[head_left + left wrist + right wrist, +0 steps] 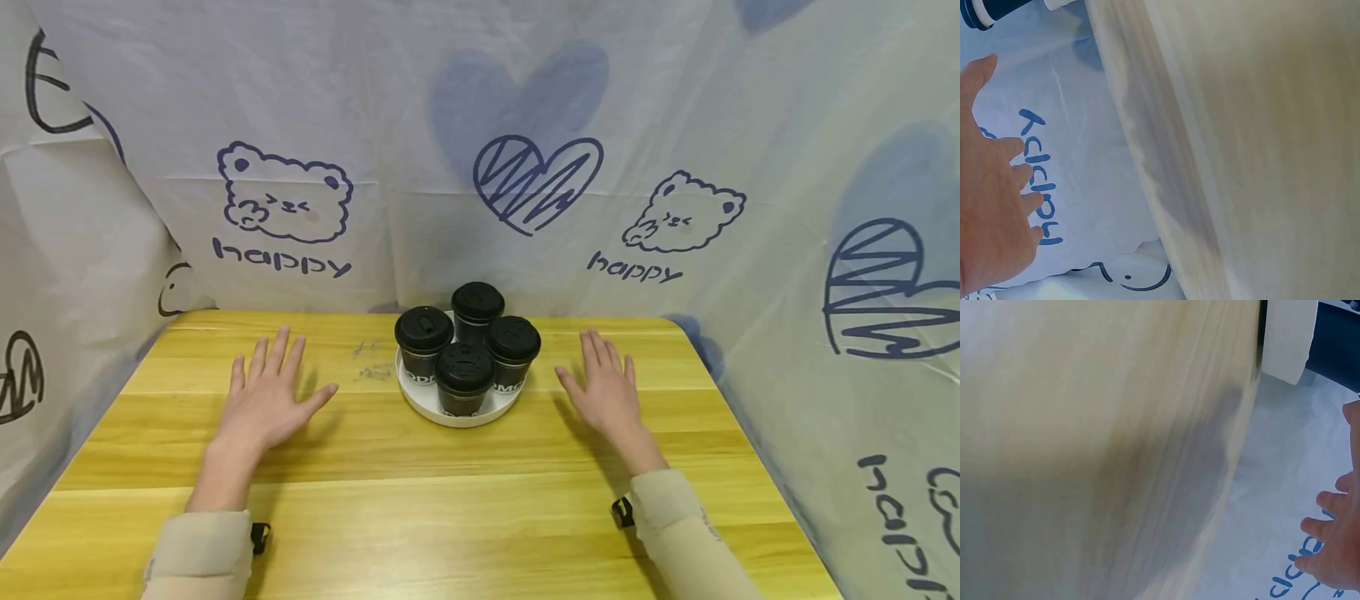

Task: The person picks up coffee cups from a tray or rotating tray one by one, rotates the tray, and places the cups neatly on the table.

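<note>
Several dark paper cups with black lids stand upright, close together, on a round white plate (431,414) at the far middle of the table. One cup (465,371) is in front, another (423,333) to the left, another (513,343) to the right, and the rearmost cup (477,304) is partly hidden. My left hand (266,404) is left of the plate, fingers spread, palm down, holding nothing. On the plate's right, my right hand (606,390) is likewise extended and apart from the cups. In the right wrist view, a cup (1338,347) rises beyond the plate edge (1288,337).
The wooden table (450,517) has its far edge just behind the cups. A white cloth (420,108) printed with hearts, bear faces and lettering hangs behind and along both sides. Faint scribbles (372,371) mark the tabletop left of the plate.
</note>
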Demonstrator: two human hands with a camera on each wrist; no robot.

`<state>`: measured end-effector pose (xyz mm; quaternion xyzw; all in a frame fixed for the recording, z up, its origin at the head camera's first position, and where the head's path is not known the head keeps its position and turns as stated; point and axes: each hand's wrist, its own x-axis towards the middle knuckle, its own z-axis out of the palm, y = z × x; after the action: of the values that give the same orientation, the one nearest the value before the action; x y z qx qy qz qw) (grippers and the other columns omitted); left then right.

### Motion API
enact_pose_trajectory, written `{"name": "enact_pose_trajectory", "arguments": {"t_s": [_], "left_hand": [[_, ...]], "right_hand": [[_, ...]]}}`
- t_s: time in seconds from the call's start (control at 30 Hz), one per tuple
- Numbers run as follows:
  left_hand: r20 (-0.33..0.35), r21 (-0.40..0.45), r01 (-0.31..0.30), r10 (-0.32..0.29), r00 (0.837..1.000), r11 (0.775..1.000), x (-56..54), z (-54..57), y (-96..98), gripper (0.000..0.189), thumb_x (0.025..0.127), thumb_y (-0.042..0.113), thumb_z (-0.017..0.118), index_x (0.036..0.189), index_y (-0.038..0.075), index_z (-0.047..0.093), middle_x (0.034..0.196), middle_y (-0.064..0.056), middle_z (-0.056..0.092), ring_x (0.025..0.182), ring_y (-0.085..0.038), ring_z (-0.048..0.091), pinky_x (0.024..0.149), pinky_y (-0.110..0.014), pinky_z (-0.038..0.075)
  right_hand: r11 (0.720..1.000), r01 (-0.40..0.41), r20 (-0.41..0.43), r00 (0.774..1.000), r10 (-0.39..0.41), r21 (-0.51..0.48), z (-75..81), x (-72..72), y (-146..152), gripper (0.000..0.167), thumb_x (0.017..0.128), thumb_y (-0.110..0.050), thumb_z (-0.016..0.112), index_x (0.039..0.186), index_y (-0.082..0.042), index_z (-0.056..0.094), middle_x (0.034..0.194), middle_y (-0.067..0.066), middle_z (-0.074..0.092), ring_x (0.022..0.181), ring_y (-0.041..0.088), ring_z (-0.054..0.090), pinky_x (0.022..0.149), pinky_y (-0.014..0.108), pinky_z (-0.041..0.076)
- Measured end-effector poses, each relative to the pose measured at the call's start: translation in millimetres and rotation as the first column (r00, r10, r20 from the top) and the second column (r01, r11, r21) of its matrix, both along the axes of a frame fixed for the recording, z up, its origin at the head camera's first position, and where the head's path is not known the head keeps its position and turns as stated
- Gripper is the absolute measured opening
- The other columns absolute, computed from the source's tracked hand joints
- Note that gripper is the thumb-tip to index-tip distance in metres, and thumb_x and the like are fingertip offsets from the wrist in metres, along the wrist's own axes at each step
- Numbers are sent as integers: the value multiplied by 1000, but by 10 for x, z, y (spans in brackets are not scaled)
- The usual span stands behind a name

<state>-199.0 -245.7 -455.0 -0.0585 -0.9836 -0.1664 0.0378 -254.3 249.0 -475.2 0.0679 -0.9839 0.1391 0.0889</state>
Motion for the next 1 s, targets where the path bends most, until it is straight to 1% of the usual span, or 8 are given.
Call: {"name": "enact_pose_trajectory", "arguments": {"t_s": [0.2,0.4,0.5,0.63,0.7,0.87,1.0], "left_hand": [[-34,18,7,-7,999,1000,-2,38,70,98,101,69,42,167,7,4,173,-14,-12,155,-51,-5,120,-68,-12],[-59,55,14,-10,998,998,8,78,156,97,102,67,44,167,8,3,173,-14,-11,156,-49,-5,120,-68,-12],[-75,77,21,-15,997,997,15,90,193,98,101,69,43,167,9,3,173,-13,-11,157,-48,-2,121,-68,-9],[-96,104,34,-24,995,994,22,121,257,97,101,68,45,168,10,4,174,-10,-10,157,-47,3,122,-69,-4],[-105,114,41,-29,994,993,26,135,295,97,101,68,46,168,11,6,174,-9,-8,157,-46,4,123,-69,-2],[-125,148,46,-27,992,988,36,159,388,96,101,66,49,168,12,8,175,-8,-4,158,-43,6,124,-67,1],[-151,169,53,-27,988,984,45,176,465,95,100,65,50,168,12,10,175,-8,-2,158,-42,8,124,-67,3]], "right_hand": [[999,-14,-68,998,10,-53,-7,13,-70,79,106,-56,47,163,-5,28,167,18,30,151,43,30,126,62,13],[995,-38,-96,995,29,-92,-16,-5,-134,74,105,-49,50,160,-2,34,163,20,36,148,43,34,124,60,21],[993,-50,-106,994,38,-109,-16,-6,-171,71,105,-47,53,158,-2,37,161,21,39,147,43,36,123,59,24],[990,-70,-108,993,56,-123,-14,-2,-226,69,104,-45,54,156,-2,39,159,21,41,145,43,37,122,59,25],[989,-78,-96,993,66,-128,-20,1,-253,69,103,-43,55,156,-1,39,159,22,41,146,44,37,122,60,26],[987,-94,-57,995,87,-134,-18,3,-318,69,102,-42,56,156,-2,39,159,22,41,146,43,38,121,60,28],[984,-113,-57,993,106,-138,-20,-2,-353,68,101,-39,58,155,-1,40,156,23,44,144,43,40,120,60,31]]}}
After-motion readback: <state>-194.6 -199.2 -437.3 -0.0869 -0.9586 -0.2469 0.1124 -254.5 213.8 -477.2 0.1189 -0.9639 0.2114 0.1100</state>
